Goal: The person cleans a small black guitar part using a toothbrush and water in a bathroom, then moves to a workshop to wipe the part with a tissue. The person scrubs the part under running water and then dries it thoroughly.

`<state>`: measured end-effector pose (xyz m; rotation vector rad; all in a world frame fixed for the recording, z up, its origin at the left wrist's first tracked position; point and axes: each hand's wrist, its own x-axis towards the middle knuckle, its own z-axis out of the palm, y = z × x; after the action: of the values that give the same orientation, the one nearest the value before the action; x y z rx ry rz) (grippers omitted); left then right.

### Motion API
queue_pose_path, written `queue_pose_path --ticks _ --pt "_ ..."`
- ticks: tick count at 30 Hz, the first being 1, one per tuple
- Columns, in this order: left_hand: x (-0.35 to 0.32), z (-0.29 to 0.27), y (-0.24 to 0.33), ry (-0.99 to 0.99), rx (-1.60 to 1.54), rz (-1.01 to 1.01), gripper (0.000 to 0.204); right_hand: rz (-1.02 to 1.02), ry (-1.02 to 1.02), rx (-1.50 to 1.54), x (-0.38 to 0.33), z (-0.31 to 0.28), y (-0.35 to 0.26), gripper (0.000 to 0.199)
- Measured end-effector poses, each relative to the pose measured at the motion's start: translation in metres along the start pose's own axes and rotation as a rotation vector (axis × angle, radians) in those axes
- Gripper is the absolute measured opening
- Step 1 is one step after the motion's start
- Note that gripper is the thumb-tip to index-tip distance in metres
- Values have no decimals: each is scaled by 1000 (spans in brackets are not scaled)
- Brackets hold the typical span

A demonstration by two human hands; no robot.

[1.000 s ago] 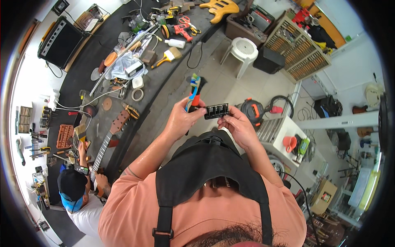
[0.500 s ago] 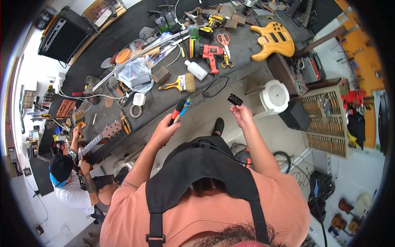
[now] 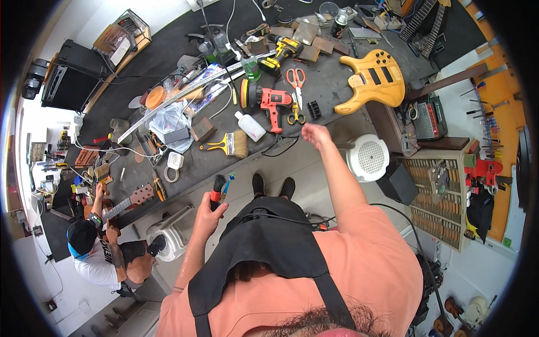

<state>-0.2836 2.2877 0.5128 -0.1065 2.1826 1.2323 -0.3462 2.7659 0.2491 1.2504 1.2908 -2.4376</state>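
- The right grip (image 3: 317, 136) is loosely curled and empty, at the front edge of the bench (image 3: 328, 81).
- The black part (image 3: 314, 109) lies on the bench just beyond the right fingertips, apart from them.
- Left of the part are the small scissors (image 3: 296, 116); the guitar body (image 3: 377, 81) lies to its right.
- The left grip (image 3: 209, 217) is closed around the brush (image 3: 215, 196) and the toothbrush (image 3: 226, 186), side by side, bristles pointing toward the bench.
- That grip is off the bench, well apart from the part.
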Motion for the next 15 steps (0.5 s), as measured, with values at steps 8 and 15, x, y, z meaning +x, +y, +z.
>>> queue_pose_path --ticks 8,15 --pt "67 17 8 -264 -295 70 37 95 -839 -674 -178 118 -4 47" --pt "131 84 71 -772 -80 584 34 -141 -386 -45 -246 112 19 32"
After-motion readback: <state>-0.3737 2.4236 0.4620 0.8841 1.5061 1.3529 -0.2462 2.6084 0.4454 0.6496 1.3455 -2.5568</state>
